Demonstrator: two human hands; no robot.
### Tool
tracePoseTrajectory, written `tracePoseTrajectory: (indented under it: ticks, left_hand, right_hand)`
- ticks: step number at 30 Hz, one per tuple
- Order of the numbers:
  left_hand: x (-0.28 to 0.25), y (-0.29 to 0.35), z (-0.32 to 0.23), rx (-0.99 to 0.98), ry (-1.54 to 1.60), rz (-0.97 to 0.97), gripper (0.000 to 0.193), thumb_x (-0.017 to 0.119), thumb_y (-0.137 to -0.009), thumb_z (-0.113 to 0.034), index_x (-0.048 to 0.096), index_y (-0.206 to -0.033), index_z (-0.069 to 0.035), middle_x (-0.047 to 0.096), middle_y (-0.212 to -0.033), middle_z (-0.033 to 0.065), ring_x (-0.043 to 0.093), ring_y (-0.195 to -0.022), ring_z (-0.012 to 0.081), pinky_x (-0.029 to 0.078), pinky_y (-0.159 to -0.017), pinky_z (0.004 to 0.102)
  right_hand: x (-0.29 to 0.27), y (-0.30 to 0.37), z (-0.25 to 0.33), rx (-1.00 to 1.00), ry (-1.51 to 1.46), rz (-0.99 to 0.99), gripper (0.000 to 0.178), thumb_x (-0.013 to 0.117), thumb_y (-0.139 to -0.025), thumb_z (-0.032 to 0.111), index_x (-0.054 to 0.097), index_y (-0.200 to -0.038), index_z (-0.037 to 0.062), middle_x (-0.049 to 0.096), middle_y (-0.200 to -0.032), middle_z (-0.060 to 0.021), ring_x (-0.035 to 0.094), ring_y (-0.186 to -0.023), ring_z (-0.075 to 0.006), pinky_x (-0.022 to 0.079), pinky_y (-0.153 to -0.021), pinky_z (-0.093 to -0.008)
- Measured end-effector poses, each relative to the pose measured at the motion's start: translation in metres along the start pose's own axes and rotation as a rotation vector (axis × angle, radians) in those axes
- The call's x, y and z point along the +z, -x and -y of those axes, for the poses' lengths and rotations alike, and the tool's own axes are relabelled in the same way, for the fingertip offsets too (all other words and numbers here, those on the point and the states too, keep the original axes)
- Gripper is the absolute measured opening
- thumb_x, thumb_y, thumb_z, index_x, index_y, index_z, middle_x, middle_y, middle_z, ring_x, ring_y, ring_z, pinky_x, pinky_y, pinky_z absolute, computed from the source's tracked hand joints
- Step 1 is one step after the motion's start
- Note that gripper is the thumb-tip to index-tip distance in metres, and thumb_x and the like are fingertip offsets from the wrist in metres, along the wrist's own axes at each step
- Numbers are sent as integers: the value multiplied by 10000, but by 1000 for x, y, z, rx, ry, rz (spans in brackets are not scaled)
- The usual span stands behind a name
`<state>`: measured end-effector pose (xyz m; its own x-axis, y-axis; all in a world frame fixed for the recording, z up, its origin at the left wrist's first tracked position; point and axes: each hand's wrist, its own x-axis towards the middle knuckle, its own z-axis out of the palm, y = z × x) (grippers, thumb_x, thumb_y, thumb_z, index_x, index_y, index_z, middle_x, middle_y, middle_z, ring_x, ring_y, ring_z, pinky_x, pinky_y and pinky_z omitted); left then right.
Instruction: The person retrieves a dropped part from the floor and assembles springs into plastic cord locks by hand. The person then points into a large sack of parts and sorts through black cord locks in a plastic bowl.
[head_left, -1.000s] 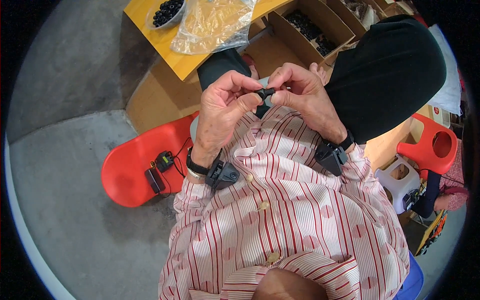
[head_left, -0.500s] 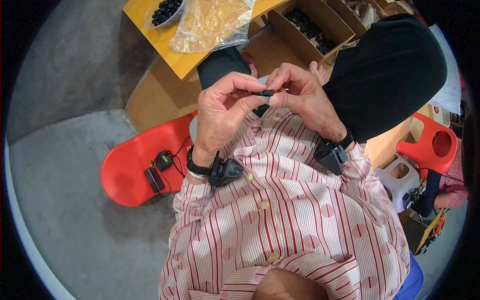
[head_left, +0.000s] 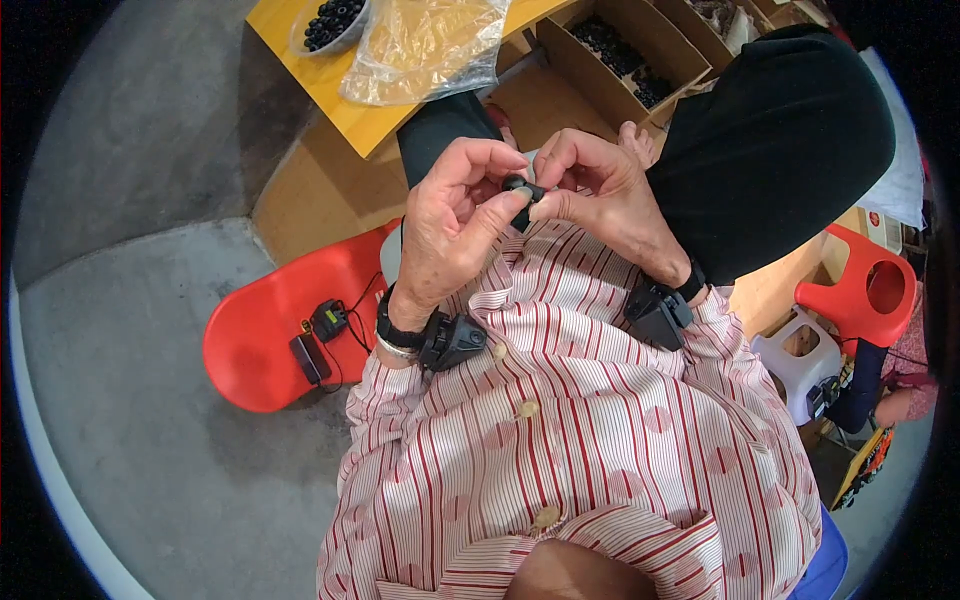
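Head view: small black piece in my grip, right of the counter's near corner.
Left hand: fingers pinching one end.
Right hand: fingers pinching the other.
Counter: bowl, left edge; plastic bag, right edge.

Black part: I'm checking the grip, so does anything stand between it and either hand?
Nothing visible does: the left hand and right hand both pinch the black part directly. The bag lies apart, on the table.
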<state>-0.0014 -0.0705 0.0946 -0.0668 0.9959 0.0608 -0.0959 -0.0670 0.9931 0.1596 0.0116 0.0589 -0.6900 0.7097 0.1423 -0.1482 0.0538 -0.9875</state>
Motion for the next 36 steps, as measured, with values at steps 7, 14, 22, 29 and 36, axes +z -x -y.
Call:
tracePoseTrajectory:
  ticks: [7,14,22,29,36]
  left_hand:
    - [-4,0,-3,-28,3,50,279,570,-846,8,502,-1116,32,557,-1001,63,547,-920,101,451,-819,227]
    - [-6,-1,0,-49,108,60,293,572,-832,13,501,-1116,33,571,-1018,79,556,-926,114,452,-819,231]
    - [-7,-2,2,-100,171,18,319,585,-805,38,495,-1111,35,572,-991,77,556,-918,112,452,-822,232]
    - [-9,0,2,-116,206,15,337,604,-796,42,492,-1114,32,573,-974,74,555,-900,101,459,-805,225]
    - [-9,0,4,-140,214,-6,328,627,-802,30,502,-1104,27,581,-967,69,561,-883,91,468,-781,210]
  right_hand:
    - [0,-1,14,-135,429,-34,276,793,-675,188,564,-761,59,528,-718,29,473,-601,-62,385,-545,-218]
    - [3,-1,24,-134,365,-72,233,772,-671,124,586,-786,42,542,-735,2,496,-610,-87,403,-549,-235]
    - [0,-5,19,-415,525,-66,235,762,-630,57,583,-779,29,571,-760,-54,561,-676,-193,428,-589,-294]
    - [2,-4,25,-398,543,-21,238,764,-620,67,582,-769,31,576,-729,-65,578,-710,-231,439,-615,-330]
    - [1,-5,19,-410,573,-36,239,772,-624,76,591,-774,33,578,-727,-50,570,-688,-191,439,-597,-303]
